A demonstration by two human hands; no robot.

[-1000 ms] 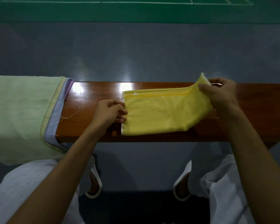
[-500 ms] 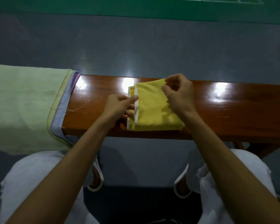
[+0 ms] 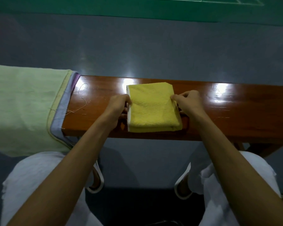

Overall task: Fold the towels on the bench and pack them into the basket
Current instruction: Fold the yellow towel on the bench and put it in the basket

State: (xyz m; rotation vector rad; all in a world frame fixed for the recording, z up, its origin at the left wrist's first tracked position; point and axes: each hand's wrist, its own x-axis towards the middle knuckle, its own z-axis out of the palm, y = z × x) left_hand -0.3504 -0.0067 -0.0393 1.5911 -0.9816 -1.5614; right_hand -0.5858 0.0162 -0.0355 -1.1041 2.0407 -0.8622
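Left hand (image 3: 119, 103), right hand (image 3: 189, 102), pinching folded yellow towel (image 3: 153, 108) between them

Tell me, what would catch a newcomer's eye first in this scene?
A bright yellow towel, folded into a neat block, lies in the middle of a glossy wooden bench. The left hand and right hand grip its two side edges. At the bench's left end a pale green towel is spread flat over others, hanging over the near edge.
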